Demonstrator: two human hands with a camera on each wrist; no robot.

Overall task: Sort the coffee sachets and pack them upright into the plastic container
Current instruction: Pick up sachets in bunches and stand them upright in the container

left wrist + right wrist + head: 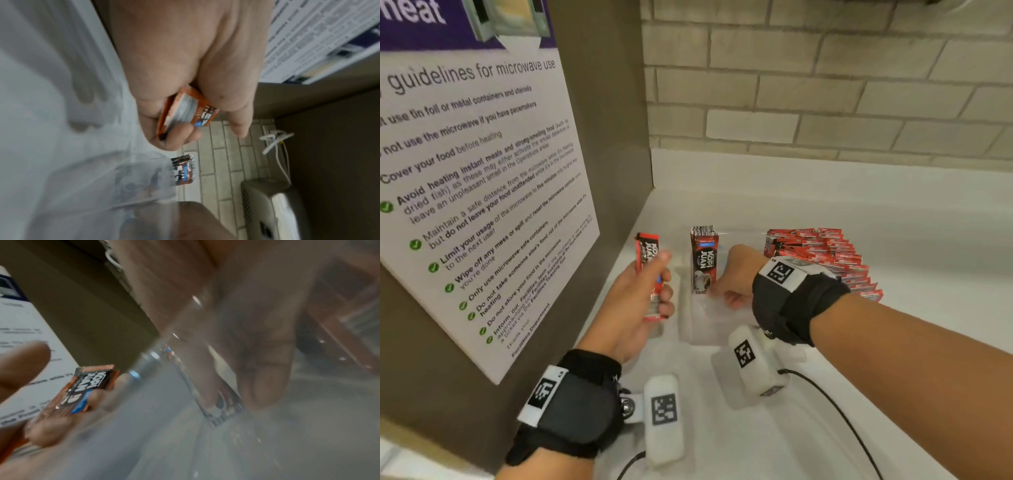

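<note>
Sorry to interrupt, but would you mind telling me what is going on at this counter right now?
A person is packing Kopi Juan coffee sachets into a clear plastic container on the white counter. The left hand grips a small bundle of sachets, held upright beside the container. The right hand reaches into the container, next to a group of sachets already standing upright inside. A large pile of red sachets waits to the right.
</note>
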